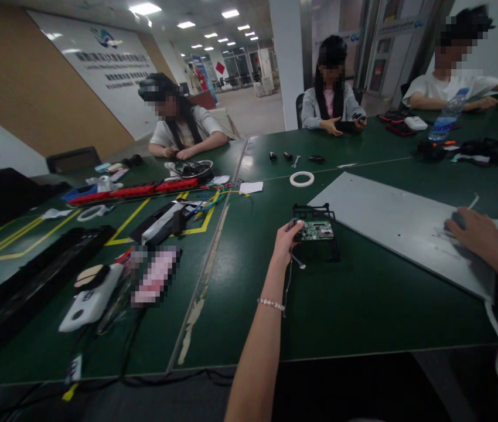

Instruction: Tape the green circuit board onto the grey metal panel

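Note:
My left hand (287, 239) is closed on the left edge of a green circuit board (318, 231). A thin black frame (334, 251) shows around and behind the board; whether the two are joined I cannot tell. A grey cable with a pale plug (300, 265) hangs below that hand. My right hand (478, 234) rests over the right end of a large light-grey panel (389, 225), with its fingers around a small dark rounded object (456, 220). A thin pale strip sticks up beside these fingers.
A white tape ring (302, 179) lies beyond the board. To the left are a phone (156, 276), a white device (89, 299), a long black tray (33, 281) and red strips (135, 190). A water bottle (447, 117) stands far right. Several people sit across the table.

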Demonstrator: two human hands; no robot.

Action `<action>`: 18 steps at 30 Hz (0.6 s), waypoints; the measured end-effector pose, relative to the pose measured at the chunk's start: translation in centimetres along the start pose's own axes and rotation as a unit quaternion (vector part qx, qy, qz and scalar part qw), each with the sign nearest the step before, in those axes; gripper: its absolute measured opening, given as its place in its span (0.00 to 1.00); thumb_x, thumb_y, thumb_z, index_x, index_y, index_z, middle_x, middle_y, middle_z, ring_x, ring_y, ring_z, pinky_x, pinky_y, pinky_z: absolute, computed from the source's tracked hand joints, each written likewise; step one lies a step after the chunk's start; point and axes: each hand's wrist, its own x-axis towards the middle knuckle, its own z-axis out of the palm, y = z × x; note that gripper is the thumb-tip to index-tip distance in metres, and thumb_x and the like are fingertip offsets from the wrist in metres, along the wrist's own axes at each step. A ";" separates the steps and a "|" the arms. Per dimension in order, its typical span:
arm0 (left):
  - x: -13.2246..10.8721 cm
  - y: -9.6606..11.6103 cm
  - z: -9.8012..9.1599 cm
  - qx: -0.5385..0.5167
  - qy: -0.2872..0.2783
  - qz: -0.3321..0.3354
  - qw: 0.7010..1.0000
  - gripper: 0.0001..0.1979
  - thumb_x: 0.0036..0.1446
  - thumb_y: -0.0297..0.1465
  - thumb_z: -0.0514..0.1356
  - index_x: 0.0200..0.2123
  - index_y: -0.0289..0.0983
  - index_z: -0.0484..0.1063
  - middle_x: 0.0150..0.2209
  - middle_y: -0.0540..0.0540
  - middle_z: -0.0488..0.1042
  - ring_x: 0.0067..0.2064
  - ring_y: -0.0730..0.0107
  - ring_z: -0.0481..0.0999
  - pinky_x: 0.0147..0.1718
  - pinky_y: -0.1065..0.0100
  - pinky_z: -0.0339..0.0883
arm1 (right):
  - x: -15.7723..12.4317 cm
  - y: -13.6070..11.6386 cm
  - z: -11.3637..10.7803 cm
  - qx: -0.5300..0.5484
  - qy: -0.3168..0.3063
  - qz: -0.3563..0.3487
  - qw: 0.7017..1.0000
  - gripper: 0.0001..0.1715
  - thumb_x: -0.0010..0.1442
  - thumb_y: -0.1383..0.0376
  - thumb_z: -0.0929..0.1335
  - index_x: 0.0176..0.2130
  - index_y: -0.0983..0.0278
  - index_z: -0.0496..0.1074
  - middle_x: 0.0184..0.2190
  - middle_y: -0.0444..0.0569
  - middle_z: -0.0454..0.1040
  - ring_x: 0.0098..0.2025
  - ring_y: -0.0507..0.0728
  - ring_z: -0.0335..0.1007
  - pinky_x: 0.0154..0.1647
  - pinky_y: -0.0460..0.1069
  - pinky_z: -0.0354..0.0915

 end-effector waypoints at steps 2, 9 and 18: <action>0.0 0.0 0.0 0.001 0.003 0.000 1.000 0.17 0.43 0.35 0.71 0.36 0.33 0.75 0.31 0.47 0.77 0.31 0.73 0.76 0.30 0.71 0.72 | 0.8 -1.5 -0.3 0.025 -0.009 0.002 1.000 0.43 0.61 0.43 0.50 0.64 0.65 0.56 0.62 0.64 0.58 0.61 0.74 0.52 0.52 0.76 0.51; 0.3 0.3 -0.2 0.027 0.027 0.007 0.999 0.20 0.41 0.38 0.71 0.37 0.34 0.76 0.31 0.47 0.77 0.31 0.72 0.76 0.30 0.70 0.71 | 2.1 -4.8 -0.8 0.048 -0.043 -0.064 0.996 0.43 0.63 0.44 0.50 0.66 0.66 0.52 0.65 0.62 0.53 0.64 0.70 0.48 0.57 0.75 0.45; 0.5 1.5 -1.2 0.041 0.061 0.059 0.996 0.20 0.40 0.37 0.71 0.36 0.33 0.77 0.31 0.46 0.78 0.30 0.70 0.76 0.32 0.69 0.71 | 2.0 -5.7 -0.4 0.032 -0.029 -0.172 0.984 0.41 0.64 0.44 0.51 0.69 0.58 0.43 0.67 0.52 0.50 0.65 0.64 0.49 0.60 0.67 0.52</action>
